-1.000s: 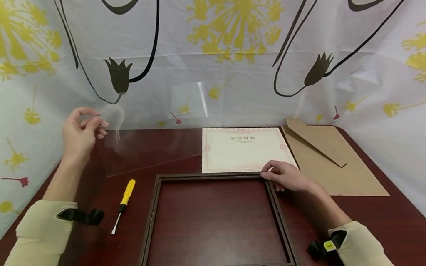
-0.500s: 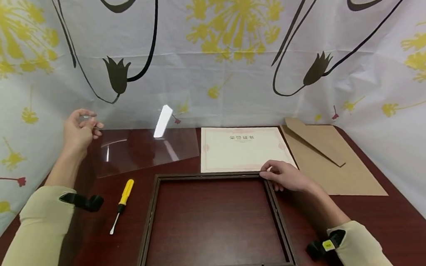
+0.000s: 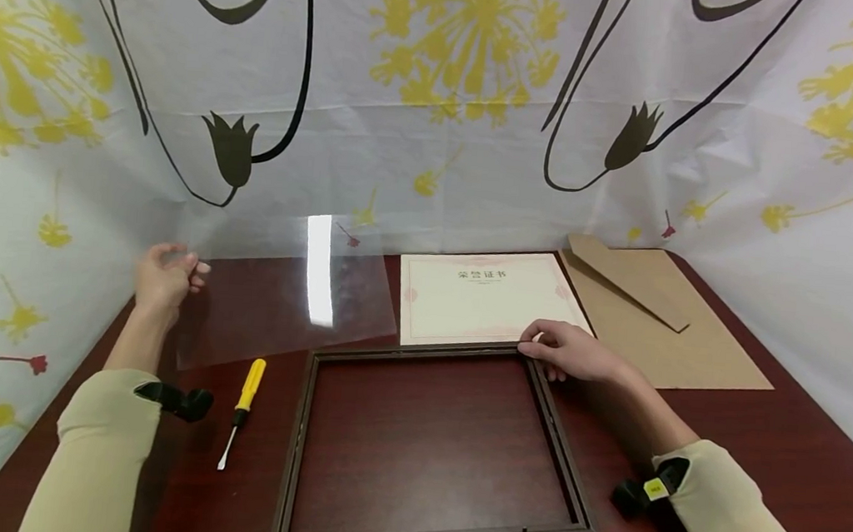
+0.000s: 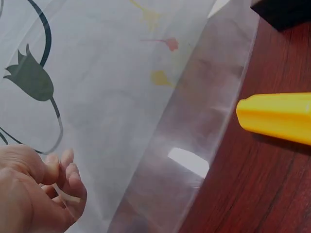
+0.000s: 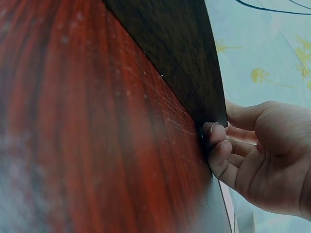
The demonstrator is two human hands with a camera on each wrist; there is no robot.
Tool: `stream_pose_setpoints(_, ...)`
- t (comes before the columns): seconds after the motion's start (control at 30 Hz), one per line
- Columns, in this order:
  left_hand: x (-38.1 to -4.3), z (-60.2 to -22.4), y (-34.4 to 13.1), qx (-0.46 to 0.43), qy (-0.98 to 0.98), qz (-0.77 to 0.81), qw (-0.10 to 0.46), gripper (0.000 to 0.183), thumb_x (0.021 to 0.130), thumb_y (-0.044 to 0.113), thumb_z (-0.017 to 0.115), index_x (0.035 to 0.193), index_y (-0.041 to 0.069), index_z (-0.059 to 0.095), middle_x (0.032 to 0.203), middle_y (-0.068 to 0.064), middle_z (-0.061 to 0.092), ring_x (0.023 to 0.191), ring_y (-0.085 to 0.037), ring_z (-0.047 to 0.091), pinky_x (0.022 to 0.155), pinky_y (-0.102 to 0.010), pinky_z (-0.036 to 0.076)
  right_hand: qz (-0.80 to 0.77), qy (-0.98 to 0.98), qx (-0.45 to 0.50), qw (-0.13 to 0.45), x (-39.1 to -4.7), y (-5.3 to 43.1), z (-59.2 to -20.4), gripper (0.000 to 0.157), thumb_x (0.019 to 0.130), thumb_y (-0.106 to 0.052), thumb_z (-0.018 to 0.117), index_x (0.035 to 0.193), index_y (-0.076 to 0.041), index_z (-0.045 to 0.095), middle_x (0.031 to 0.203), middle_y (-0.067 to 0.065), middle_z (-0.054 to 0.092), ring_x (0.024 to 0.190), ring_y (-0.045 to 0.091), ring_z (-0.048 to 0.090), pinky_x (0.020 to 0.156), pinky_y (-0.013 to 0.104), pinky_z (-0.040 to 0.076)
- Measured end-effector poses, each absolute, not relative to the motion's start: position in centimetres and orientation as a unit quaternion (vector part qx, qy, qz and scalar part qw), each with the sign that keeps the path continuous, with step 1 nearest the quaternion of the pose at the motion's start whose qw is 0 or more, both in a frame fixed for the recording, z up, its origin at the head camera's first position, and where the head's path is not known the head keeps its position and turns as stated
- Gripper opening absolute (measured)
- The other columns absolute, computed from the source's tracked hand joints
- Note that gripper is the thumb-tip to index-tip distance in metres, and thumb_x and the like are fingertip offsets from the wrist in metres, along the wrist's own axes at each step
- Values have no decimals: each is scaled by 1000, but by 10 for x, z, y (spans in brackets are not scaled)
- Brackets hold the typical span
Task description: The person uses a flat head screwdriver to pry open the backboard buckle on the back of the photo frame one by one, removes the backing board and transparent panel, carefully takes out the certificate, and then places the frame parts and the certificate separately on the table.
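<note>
My left hand (image 3: 164, 280) pinches the left edge of a clear plastic sheet (image 3: 265, 316), thumb against fingers. The sheet spans the back left of the table and carries a bright glare streak. In the left wrist view, the left hand (image 4: 36, 191) and the see-through sheet (image 4: 214, 92) show again. At the far right corner of a dark brown picture frame (image 3: 420, 352), my right hand (image 3: 570, 350) grips the wood. The right wrist view has thumb and fingertips around that frame corner (image 5: 187, 53). Only the table shows through the frame's opening.
A yellow-handled screwdriver (image 3: 250, 390) lies left of the frame, close to the sheet's near edge. Behind the frame is a cream certificate (image 3: 491, 304). A brown backing board (image 3: 690, 354) with a raised stand flap (image 3: 628, 286) lies back right. A patterned curtain (image 3: 434, 175) borders the table.
My left hand has come down and slightly nearer, and the sheet has sunk toward the table with it. The glare on it has shifted. My right hand stays on the frame corner.
</note>
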State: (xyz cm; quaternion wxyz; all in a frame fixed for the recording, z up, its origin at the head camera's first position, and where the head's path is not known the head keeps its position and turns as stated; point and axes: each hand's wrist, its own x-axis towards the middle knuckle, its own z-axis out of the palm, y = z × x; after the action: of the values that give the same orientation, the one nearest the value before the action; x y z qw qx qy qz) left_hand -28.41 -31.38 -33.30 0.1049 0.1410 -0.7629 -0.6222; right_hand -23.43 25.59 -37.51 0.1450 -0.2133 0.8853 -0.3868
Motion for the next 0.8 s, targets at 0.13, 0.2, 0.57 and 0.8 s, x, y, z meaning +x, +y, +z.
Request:
stream_pose_setpoints(0.13,-289,-341,-315,158,-774,-605,101,15,107,14,47,120,8,42,69,11,65,61,-7,60,57,-20,49,-388,885,-213,145,-234,256,-374,20,104,-21,59,113,-3,61,68,4,57,53,21,55,51,34,49)
stream_pose_setpoints(0.2,-291,-346,-316,167,-777,-599,99,10,107,17,47,115,13,42,70,11,65,62,-7,60,58,-20,49,-388,885,-212,145,-233,255,-374,20,104,-21,59,112,-3,62,68,4,57,53,21,55,52,34,49)
stream_pose_setpoints(0.57,-292,-359,-318,133,-851,-507,22,75,102,22,62,160,1,18,126,-16,64,126,-34,54,106,-50,42,-386,887,-209,143,-234,254,-375,19,104,-22,60,111,-4,62,67,5,57,53,20,55,51,33,49)
stream_pose_setpoints(0.8,-293,-362,-322,93,-874,-476,-24,102,92,33,77,159,-5,9,155,-30,33,145,-50,22,113,-63,24,-388,887,-208,140,-235,256,-376,20,104,-22,60,112,-4,62,67,5,57,53,20,55,51,33,49)
